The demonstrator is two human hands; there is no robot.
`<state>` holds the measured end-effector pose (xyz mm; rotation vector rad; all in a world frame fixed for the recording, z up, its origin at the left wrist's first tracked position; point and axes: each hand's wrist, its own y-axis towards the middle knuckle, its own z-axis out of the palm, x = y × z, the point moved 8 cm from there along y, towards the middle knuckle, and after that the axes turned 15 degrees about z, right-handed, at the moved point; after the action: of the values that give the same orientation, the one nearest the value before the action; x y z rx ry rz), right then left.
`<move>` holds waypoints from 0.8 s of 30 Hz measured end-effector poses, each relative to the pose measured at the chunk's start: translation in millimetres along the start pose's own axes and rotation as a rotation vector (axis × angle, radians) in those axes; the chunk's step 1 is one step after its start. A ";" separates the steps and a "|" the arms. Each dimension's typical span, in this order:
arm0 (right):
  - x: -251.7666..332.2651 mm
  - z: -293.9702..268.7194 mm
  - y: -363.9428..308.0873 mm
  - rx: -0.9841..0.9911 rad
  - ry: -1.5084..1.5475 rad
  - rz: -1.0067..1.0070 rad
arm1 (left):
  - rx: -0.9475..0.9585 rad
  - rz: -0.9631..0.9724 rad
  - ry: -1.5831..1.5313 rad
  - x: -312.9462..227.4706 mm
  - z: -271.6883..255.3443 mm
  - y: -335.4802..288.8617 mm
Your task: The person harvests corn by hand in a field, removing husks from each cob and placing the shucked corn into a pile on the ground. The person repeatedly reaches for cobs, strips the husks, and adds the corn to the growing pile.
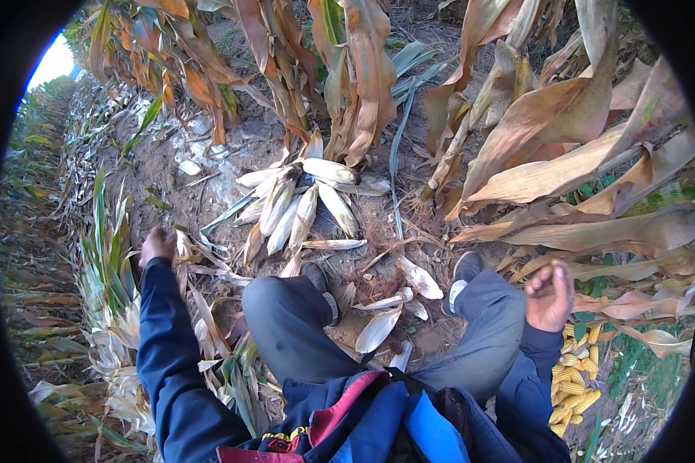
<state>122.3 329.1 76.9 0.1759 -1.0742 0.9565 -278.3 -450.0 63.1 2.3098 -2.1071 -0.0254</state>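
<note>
My left hand is stretched out to the left, its back toward me, beside pale dry corn husks. Its fingers are mostly hidden, so I cannot make out a grip. Raised at the right, my right hand has its palm turned up and its fingers loosely bent, with nothing visible in it. Just below it lies a heap of husked yellow corn cobs. In front of my feet is a pile of corn ears in pale husks.
Tall dry corn stalks stand ahead, and broad brown leaves lean in from the right. Loose husks litter the soil between my shoes. A heap of stripped husks lies along my left side.
</note>
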 end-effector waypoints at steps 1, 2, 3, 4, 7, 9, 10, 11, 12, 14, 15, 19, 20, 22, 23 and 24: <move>-19.1 46.9 12.5 0.152 -0.083 0.046 | 0.031 0.087 0.014 -57.3 21.0 16.0; -34.0 78.5 22.2 0.194 -0.205 0.045 | 0.097 0.170 0.034 -118.4 45.6 30.2; -47.6 104.0 33.0 0.249 -0.253 0.021 | 0.158 0.311 0.050 -180.3 68.6 37.9; -58.5 119.2 42.6 0.263 -0.329 -0.005 | 0.149 0.459 0.063 -239.3 87.1 36.7; -93.2 114.6 71.6 0.122 -0.510 0.172 | 0.288 0.908 0.000 -381.7 146.4 19.2; -105.1 96.3 82.4 0.045 -0.523 0.307 | 0.358 1.023 0.019 -435.2 183.0 11.3; -103.6 96.2 86.4 0.102 -0.490 0.282 | 0.349 1.009 -0.047 -451.4 196.5 13.7; -105.2 90.9 92.0 0.068 -0.498 0.289 | 0.350 0.983 -0.018 -463.8 212.4 19.3; -104.9 85.8 97.1 0.021 -0.492 0.285 | 0.372 0.960 0.014 -474.3 229.2 25.4; -108.1 85.5 105.5 0.026 -0.497 0.316 | 0.406 0.944 0.052 -486.2 258.8 40.3; -111.9 85.4 110.4 0.019 -0.514 0.360 | 0.357 0.965 0.060 -491.3 267.2 48.9; -120.9 91.9 127.3 0.019 -0.596 0.444 | 0.394 0.999 0.158 -503.4 312.8 71.0; -121.3 93.5 131.1 0.013 -0.616 0.444 | 0.394 0.995 0.139 -505.0 320.4 73.1; -121.0 100.6 136.0 0.046 -0.616 0.427 | 0.387 0.984 0.112 -507.3 330.3 75.7; -122.5 102.4 137.1 0.052 -0.624 0.450 | 0.396 0.996 0.126 -507.4 333.5 74.0; -122.9 104.0 137.8 0.055 -0.632 0.467 | 0.355 1.021 0.125 -509.9 330.8 73.1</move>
<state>-64.6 284.4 -12.4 0.2920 -1.7169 1.3986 -405.1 51.0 -265.0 1.0112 -3.0893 0.5096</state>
